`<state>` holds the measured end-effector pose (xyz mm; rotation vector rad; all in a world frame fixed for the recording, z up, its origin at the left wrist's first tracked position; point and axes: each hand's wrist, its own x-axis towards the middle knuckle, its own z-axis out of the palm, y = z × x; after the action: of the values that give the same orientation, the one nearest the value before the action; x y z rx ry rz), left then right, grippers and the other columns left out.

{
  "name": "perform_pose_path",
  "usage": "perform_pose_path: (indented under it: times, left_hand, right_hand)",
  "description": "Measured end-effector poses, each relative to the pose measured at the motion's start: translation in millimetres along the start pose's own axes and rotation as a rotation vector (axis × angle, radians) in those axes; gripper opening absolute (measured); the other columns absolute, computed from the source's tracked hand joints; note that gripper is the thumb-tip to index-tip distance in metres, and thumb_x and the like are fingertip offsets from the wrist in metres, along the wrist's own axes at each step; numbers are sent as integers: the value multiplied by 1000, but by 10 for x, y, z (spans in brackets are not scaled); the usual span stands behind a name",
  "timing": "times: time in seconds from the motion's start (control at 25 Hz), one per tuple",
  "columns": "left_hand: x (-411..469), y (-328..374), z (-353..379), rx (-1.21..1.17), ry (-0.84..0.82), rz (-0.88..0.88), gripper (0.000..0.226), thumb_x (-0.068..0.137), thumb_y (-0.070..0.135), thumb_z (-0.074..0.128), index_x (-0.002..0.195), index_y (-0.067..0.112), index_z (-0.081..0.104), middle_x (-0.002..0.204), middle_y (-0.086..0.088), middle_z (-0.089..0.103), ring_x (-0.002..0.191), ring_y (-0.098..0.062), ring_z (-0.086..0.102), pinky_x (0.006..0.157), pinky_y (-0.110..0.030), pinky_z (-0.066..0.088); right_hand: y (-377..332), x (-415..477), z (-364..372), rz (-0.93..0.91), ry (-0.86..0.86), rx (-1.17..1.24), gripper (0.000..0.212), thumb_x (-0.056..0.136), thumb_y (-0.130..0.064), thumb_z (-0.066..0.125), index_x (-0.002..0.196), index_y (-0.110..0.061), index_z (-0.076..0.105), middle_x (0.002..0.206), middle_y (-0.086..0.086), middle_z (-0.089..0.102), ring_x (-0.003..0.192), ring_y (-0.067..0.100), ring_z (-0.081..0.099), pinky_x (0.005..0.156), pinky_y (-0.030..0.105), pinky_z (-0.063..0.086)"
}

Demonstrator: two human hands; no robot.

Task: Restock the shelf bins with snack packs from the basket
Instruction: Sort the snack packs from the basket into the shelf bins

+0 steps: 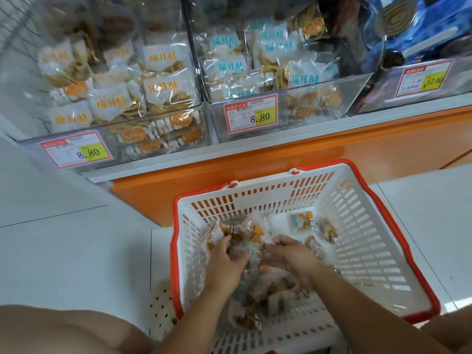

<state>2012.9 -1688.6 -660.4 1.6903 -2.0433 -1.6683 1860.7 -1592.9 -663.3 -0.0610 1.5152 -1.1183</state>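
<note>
Snack packs (240, 233) in white basket (370, 226), price tags (251, 113) reading 8.80, 12.80

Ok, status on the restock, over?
Both hands in basket: left hand and right hand gripping one bunch of snack packs. More packs loose underneath. Nothing between basket and shelf bins.

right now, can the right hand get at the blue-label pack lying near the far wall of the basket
Probably yes: the blue-label pack lies uncovered just beyond the right hand, inside the open-topped basket, with nothing between them.
</note>
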Motion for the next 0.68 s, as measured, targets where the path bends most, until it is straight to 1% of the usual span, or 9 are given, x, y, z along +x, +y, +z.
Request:
perform_pose_path:
  times: [0.08,0.12,0.2,0.28,0.36,0.44,0.52,0.6,0.68]
  left_hand:
    - [3,145,-24,-219,-63,-91,52,85,44,69,131,30,52,132,8,57,115,-16,57,88,-32,52]
    - [9,190,-23,-354,-101,-126,44,84,43,70,124,29,59,126,5,63,111,-18,62,90,-38,54]
    - [-37,325,-30,-585,-172,-141,25,88,29,70,112,28,67,112,2,73,104,-22,68,95,-46,53]
    - [-112,427,-26,-705,-237,-102,22,91,16,67,112,22,68,104,0,75,98,-22,71,89,-41,56]
    - [-196,491,-5,-686,-270,-61,25,90,14,67,115,18,68,105,-2,75,97,-21,71,85,-37,58]
    - [-250,519,16,-656,-275,-20,28,89,12,68,116,17,68,110,-4,73,100,-21,70,84,-37,58]
    - [-284,527,23,-648,-276,10,31,88,12,70,117,20,68,113,-2,72,103,-21,70,87,-39,58]
    - [-318,540,21,-625,-305,52,35,85,13,73,117,27,68,114,2,72,104,-20,69,90,-39,57]
    - [-353,570,11,-640,-315,66,35,84,11,74,113,29,69,113,3,73,103,-20,69,86,-35,57]
  right_hand:
    - [-160,-109,-41,-50,-37,157,8,89,1,63,85,-4,60,90,18,69,82,29,70,87,41,58]
    - [-217,-170,-54,-70,-50,203,6,90,3,61,90,-2,60,90,18,69,80,28,70,85,39,58]
    - [-297,-286,-99,-99,-69,296,9,90,6,57,96,-1,60,88,17,70,77,27,71,82,38,59]
    - [-340,-398,-145,-115,-80,340,13,92,5,54,97,-5,61,90,16,71,81,29,69,80,39,58]
    - [-356,-482,-166,-156,-95,291,17,93,-3,56,104,-12,64,102,13,71,89,29,67,80,39,56]
    - [-359,-547,-151,-207,-83,242,17,92,-13,62,107,-17,68,107,7,72,93,24,68,80,37,53]
    - [-336,-579,-146,-256,-77,241,22,88,-16,66,110,-16,70,111,7,72,98,22,69,83,37,52]
    - [-316,-602,-156,-290,-80,249,30,85,-15,69,116,-11,68,118,11,69,109,26,66,89,39,51]
    - [-310,-605,-177,-303,-83,278,38,82,-15,72,119,-8,66,123,14,66,114,29,63,89,40,51]
